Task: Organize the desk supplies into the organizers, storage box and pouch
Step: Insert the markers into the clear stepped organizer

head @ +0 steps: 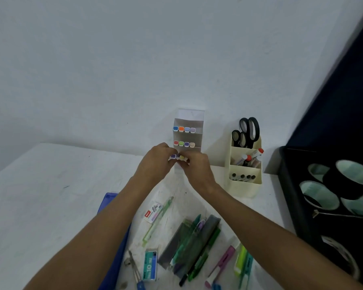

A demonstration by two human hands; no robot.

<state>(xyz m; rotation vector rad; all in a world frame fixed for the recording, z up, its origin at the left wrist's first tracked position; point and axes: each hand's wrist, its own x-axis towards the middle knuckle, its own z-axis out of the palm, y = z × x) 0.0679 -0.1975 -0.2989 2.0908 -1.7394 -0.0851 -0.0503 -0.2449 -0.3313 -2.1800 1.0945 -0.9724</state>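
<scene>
White tabletop [50, 185] runs up to a plain pale wall, and both hands meet at its far edge. Left hand [155, 162] is curled, fingertips pinching at a purple-capped marker [173, 156] in the lowest row of the clear tiered marker organizer [197, 122]. Right hand [195, 168] is curled alongside, touching the left, its fingertips pinching a yellow-capped marker [182, 157] in the same row. Whether either marker is fully seated cannot be told; the fingers hide the slots.

Directly above the hands, the organizer's middle row holds four markers [184, 144] with red, green, purple and beige caps, and the top row holds four more [184, 129] in blue, orange, pale blue and lilac.

Right of the right hand stands a cream desk organizer [245, 185] with three stepped compartments: black-handled scissors [248, 130] in the rear one, red-capped pens [249, 158] in the middle one, dark-topped items in the front one.

Further right, a black storage box [289, 195] holds rolls of black tape [348, 181].

Below the hands, between the forearms, loose supplies lie on the table: a white staple box [153, 212], a pale green pen [157, 222], a teal staple box [150, 266], a bundle of green and grey pens [193, 245], and pink, yellow and teal highlighters [237, 262]. Under the left forearm lies a blue pouch [107, 204]; a metal compass [134, 266] sits just beside it.
</scene>
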